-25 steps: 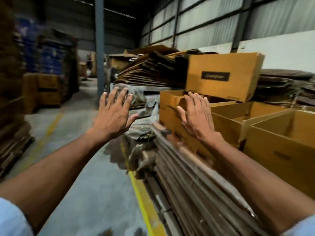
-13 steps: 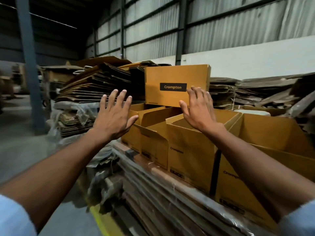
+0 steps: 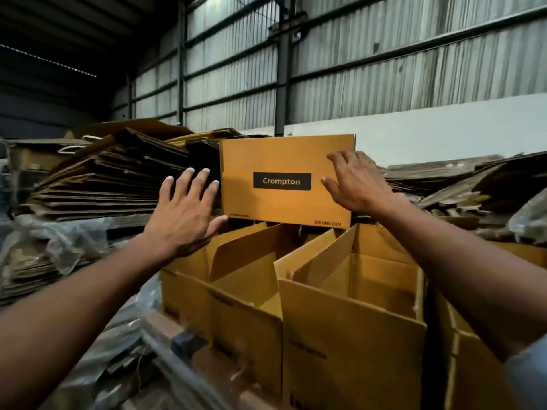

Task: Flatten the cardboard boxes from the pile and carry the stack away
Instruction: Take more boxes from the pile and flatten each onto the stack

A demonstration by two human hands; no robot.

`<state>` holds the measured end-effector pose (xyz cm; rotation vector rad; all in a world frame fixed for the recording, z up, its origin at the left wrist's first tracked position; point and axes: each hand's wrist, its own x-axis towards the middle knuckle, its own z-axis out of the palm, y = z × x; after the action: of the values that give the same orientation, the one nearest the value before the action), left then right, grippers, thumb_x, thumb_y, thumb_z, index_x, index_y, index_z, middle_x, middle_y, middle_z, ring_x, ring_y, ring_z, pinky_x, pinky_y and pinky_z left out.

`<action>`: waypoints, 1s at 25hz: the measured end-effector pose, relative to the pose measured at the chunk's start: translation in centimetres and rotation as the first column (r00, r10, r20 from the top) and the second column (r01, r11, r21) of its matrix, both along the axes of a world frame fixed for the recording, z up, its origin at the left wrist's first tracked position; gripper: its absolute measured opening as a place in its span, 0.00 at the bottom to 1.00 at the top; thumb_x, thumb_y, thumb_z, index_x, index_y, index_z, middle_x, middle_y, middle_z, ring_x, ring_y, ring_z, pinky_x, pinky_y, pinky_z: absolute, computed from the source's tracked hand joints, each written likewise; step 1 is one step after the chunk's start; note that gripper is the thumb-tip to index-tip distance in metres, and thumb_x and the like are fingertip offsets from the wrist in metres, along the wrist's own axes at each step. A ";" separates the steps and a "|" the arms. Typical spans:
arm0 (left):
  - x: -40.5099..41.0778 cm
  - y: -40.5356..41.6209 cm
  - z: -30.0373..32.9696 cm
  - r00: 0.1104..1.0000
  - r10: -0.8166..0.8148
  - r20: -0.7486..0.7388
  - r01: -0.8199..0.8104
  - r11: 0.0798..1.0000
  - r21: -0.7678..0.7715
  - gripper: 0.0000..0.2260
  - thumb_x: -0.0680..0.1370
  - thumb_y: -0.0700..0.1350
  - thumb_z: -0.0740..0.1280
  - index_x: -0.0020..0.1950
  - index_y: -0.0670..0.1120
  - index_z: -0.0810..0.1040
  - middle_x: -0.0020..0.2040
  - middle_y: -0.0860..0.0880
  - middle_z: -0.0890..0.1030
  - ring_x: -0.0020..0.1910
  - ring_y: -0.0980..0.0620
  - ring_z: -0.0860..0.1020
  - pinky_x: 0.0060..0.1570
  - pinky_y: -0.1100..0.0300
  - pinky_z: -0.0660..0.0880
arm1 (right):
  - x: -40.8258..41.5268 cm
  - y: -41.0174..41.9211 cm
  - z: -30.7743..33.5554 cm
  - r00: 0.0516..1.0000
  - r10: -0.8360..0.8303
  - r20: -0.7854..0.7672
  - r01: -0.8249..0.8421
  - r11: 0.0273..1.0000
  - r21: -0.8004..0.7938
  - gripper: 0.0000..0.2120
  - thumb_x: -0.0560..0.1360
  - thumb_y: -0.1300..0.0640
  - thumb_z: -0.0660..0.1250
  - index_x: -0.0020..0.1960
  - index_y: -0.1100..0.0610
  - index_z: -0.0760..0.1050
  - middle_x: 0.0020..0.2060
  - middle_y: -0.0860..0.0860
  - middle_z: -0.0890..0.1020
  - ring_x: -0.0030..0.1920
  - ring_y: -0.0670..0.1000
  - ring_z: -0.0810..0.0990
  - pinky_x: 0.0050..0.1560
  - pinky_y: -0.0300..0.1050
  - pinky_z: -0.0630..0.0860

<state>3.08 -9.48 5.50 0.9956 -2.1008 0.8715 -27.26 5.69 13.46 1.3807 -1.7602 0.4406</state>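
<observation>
- Nearest the camera: open-topped yellow cardboard boxes point(image 3: 352, 335) stand side by side, flaps up, on a stack of flattened board wrapped in plastic film point(image 3: 189, 377).
- Both forearms reach forward over these open boxes.
- Left hand point(image 3: 185, 216): fingers straight and spread, grip released; the thumb lies at the lower left corner of the upper box, the fingers beside that box's left edge. Contact with the box cannot be confirmed.
- Right hand point(image 3: 356, 183): fingers loosely extended against the right part of the upper box's front face, near its right edge; grip released, nothing grasped.
- Upper box point(image 3: 284, 161): a yellow "Crompton" carton, upright, sitting on top of the open boxes behind the front row, label facing the camera.
- Behind, left: a sloping pile of flattened brown cardboard point(image 3: 112, 179).
- Behind, right: more flattened cardboard point(image 3: 450, 179), lying unevenly.
- Farthest: a white lower wall point(image 3: 444, 128) with corrugated sheeting and steel columns above.
</observation>
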 end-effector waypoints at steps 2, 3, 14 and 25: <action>-3.5 -5.5 1.5 1.000 0.004 -0.005 -0.004 1.000 0.010 0.38 0.77 0.68 0.43 0.79 0.45 0.59 0.80 0.41 0.57 0.78 0.38 0.53 0.74 0.36 0.56 | -3.3 -5.5 0.6 1.000 -0.025 0.014 0.024 0.999 0.043 0.28 0.82 0.42 0.58 0.76 0.57 0.62 0.72 0.60 0.70 0.72 0.61 0.66 0.72 0.60 0.63; -5.3 -8.2 2.3 1.000 0.002 -0.002 -0.002 1.000 0.011 0.38 0.77 0.68 0.43 0.79 0.45 0.59 0.80 0.41 0.56 0.78 0.38 0.53 0.74 0.36 0.56 | -4.9 -8.4 0.8 0.999 -0.036 0.022 0.034 0.997 0.071 0.28 0.81 0.42 0.58 0.76 0.56 0.62 0.72 0.60 0.70 0.72 0.62 0.66 0.72 0.60 0.63; -17.7 -25.0 4.1 0.998 -0.039 0.053 0.035 0.997 0.073 0.36 0.79 0.67 0.50 0.81 0.47 0.52 0.81 0.43 0.47 0.80 0.39 0.47 0.75 0.37 0.54 | -14.5 -27.9 4.3 0.995 -0.100 -0.020 0.101 0.994 0.052 0.33 0.76 0.43 0.68 0.75 0.56 0.62 0.72 0.61 0.66 0.72 0.62 0.63 0.70 0.62 0.65; -20.5 -27.6 3.9 0.986 -0.066 0.153 0.051 0.994 0.095 0.36 0.80 0.66 0.52 0.81 0.47 0.47 0.82 0.45 0.40 0.80 0.40 0.42 0.76 0.38 0.52 | -15.5 -34.2 10.4 0.955 -0.261 -0.138 0.281 0.948 0.147 0.55 0.65 0.41 0.80 0.79 0.52 0.50 0.79 0.65 0.49 0.79 0.68 0.46 0.76 0.69 0.47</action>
<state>-17.38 -37.07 9.44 0.9327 -2.3079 0.8552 -42.77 -28.50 23.82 1.2232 -1.8883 0.0634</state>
